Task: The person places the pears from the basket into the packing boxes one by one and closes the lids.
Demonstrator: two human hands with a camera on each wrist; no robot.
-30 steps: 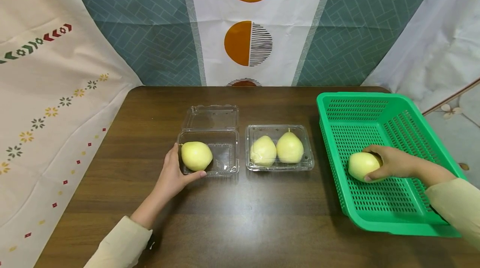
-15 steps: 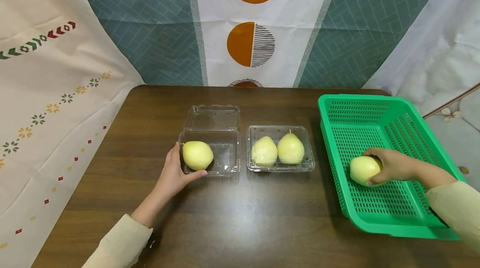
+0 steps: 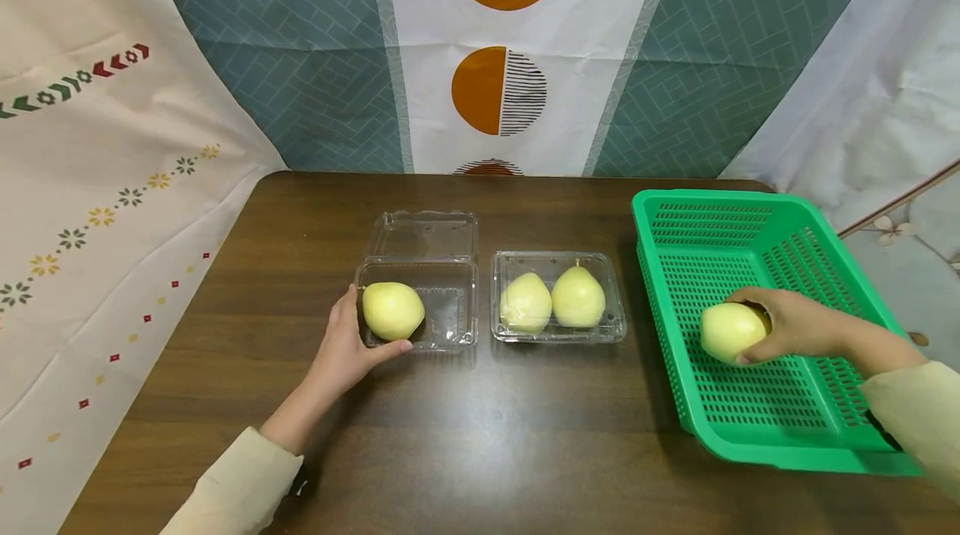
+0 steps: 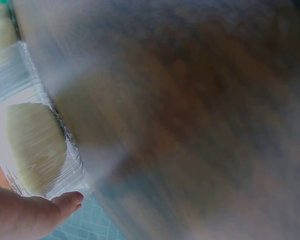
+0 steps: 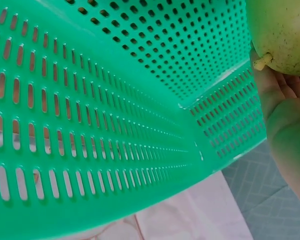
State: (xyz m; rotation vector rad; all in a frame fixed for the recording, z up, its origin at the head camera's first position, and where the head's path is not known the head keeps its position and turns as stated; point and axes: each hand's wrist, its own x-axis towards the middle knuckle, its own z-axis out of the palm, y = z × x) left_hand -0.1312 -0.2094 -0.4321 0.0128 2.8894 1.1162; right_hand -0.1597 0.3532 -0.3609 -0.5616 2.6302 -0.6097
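A clear plastic clamshell box (image 3: 450,322) lies on the table with its lid (image 3: 426,237) folded back, holding one yellow-green pear (image 3: 393,310) on its left side. My left hand (image 3: 347,347) rests at the front left corner, fingers along the left side, thumb stretched along the front edge. That thumb (image 4: 65,202) shows straight against the box in the left wrist view. Inside the green basket (image 3: 750,264), my right hand (image 3: 798,325) grips another pear (image 3: 729,332) from its right side. The right wrist view shows its stem (image 5: 262,61) beside my fingers.
To the right of the opened box sits a second clear box (image 3: 611,322), closed over two pears (image 3: 579,295). The basket's raised rim (image 3: 675,402) runs along the table's right side. A patterned cloth (image 3: 322,102) hangs behind the table (image 3: 480,443).
The right hand and its pear shift only slightly within the basket. My left hand stays at the box corner; the whole view sways a little.
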